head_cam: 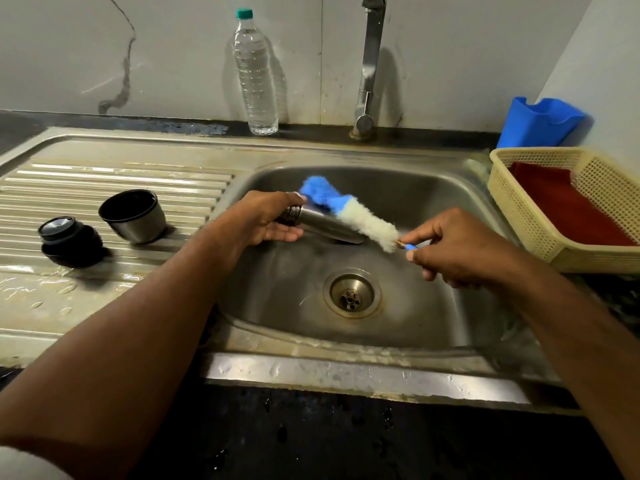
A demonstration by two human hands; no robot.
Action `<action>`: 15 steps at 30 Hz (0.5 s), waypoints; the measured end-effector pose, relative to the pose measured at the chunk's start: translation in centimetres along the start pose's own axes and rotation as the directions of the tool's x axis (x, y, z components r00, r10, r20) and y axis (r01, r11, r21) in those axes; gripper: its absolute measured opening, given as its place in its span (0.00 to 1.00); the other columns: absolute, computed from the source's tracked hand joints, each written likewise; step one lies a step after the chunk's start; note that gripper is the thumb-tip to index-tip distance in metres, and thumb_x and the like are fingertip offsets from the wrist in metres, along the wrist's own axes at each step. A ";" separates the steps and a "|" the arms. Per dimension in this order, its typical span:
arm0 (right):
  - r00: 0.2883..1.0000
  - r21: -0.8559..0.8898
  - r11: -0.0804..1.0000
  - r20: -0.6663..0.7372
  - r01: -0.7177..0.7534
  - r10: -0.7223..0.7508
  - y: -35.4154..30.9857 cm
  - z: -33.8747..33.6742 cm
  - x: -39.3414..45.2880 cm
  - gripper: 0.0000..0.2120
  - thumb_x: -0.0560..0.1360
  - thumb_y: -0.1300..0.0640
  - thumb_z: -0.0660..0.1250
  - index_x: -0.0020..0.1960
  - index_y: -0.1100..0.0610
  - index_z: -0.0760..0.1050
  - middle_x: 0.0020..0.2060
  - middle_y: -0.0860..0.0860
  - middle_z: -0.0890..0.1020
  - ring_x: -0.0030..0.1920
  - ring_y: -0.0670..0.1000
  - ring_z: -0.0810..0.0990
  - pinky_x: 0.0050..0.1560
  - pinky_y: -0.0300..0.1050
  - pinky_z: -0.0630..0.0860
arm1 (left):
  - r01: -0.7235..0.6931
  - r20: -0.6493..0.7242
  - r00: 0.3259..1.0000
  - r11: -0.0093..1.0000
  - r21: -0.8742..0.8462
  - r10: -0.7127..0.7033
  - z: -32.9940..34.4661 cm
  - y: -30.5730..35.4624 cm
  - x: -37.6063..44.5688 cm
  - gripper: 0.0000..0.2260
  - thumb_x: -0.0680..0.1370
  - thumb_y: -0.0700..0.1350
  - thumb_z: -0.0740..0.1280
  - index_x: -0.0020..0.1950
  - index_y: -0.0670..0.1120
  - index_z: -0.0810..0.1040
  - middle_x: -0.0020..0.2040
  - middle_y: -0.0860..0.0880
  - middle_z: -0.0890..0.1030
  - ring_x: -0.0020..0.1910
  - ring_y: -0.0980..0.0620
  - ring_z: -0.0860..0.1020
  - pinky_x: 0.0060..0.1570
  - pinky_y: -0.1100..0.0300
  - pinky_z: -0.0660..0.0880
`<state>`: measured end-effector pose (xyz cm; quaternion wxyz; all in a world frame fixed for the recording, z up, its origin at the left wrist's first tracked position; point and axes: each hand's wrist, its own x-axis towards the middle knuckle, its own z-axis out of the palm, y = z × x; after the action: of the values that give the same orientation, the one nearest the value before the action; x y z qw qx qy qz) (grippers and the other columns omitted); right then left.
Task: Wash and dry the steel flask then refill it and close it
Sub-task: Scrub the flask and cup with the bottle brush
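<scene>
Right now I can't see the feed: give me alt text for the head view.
Over the sink, the left hand holds the steel flask on its side while the right hand pinches a blue-and-white bottle brush lying across it. The cup lid and stopper sit on the wet drainboard.

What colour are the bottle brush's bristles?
Blue at the tip, white nearer the handle: bottle brush, head view.

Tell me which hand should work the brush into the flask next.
Probably the right. The right hand already pinches the bottle brush by its handle, bristles lying across the steel flask. The left hand grips the flask near its threaded mouth over the sink, steadying it.
</scene>
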<state>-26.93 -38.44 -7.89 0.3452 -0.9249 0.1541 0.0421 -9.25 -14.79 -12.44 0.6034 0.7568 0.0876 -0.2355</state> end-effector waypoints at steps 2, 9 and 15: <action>0.995 -0.200 0.975 -0.057 -0.094 0.085 0.2 -0.4 -0.1 0.11 0.75 0.61 0.69 0.53 0.52 0.86 0.26 0.52 0.84 0.18 0.47 0.75 0.26 0.39 0.73 | -0.007 -0.014 1.000 1.000 0.026 0.007 0.0 -0.1 0.1 0.14 0.81 0.52 0.74 0.54 0.42 0.76 0.51 0.37 0.85 0.37 0.44 0.86 0.35 0.53 0.86; 0.997 0.098 0.992 0.015 0.075 -0.077 -0.2 0.3 -0.2 0.12 0.78 0.62 0.72 0.58 0.50 0.85 0.29 0.54 0.85 0.18 0.46 0.71 0.23 0.38 0.68 | -0.029 -0.042 0.999 0.999 0.013 0.030 0.0 -0.3 0.5 0.21 0.80 0.54 0.73 0.65 0.41 0.76 0.51 0.38 0.83 0.37 0.41 0.86 0.32 0.51 0.85; 0.993 -0.215 0.972 -0.085 -0.099 0.082 0.6 -0.3 0.1 0.11 0.74 0.62 0.68 0.50 0.54 0.87 0.25 0.52 0.83 0.18 0.46 0.76 0.28 0.37 0.73 | -0.031 -0.064 0.997 0.999 0.032 0.033 0.3 -0.4 0.1 0.20 0.82 0.55 0.71 0.63 0.40 0.73 0.50 0.36 0.82 0.38 0.39 0.86 0.34 0.49 0.86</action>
<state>-27.02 -39.05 -8.04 0.2329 -0.9501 0.2036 0.0393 -9.42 -14.97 -12.83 0.5923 0.7745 0.0912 -0.2026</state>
